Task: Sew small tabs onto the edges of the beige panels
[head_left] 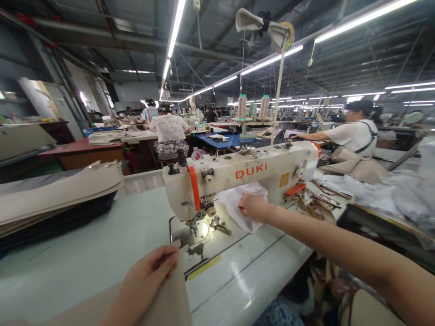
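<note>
My left hand (149, 277) is closed on the edge of a beige panel (171, 301), thumb and fingers pinching near its upper corner. The panel lies at the table's front, left of the needle area. Under the arm of a white sewing machine (220, 166) my right hand (254, 208) has its fingers curled against a thin white crumpled sheet (234, 206). Whether the sheet is paper, plastic or cloth I cannot tell. Light from the machine falls on the round needle plate (201, 231), with the presser foot above it.
Stacked beige panels (57, 192) rest on the table's left. Straps and small parts (322, 199) lie right of the machine, beside white plastic bags (380, 194). Thread cones (242, 107) stand behind. A person (356, 131) works at right, another (169, 131) sits ahead.
</note>
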`<state>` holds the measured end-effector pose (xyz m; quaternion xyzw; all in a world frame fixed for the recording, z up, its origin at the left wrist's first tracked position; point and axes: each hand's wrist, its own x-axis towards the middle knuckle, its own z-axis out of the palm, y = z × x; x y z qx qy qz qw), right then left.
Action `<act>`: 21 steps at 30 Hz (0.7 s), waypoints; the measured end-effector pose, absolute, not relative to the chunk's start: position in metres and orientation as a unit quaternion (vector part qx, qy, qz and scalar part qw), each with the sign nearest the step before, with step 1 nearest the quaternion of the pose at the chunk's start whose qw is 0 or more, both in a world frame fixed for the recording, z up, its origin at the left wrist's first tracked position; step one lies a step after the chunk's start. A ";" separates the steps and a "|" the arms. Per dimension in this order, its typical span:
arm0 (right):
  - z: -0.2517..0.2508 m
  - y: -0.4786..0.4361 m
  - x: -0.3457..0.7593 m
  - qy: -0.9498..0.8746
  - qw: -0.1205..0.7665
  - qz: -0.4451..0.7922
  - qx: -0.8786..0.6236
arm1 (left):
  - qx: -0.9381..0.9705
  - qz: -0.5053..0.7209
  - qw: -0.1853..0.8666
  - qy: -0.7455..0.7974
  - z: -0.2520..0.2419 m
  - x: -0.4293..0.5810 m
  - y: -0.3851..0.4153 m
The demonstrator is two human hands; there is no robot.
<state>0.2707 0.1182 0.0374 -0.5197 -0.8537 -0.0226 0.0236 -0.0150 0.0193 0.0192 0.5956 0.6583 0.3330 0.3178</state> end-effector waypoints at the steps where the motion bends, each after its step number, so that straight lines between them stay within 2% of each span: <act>1: 0.037 0.119 0.270 -0.853 0.013 -0.031 -0.520 | 0.601 0.330 0.314 0.657 0.018 -0.015 0.021; 13: 0.035 0.126 0.272 -0.863 -0.031 -0.097 -0.495 | 0.622 0.308 0.304 0.652 0.014 -0.017 0.024; 21: 0.037 0.128 0.270 -0.882 0.002 -0.051 -0.469 | 0.630 0.296 0.294 0.655 0.015 -0.016 0.024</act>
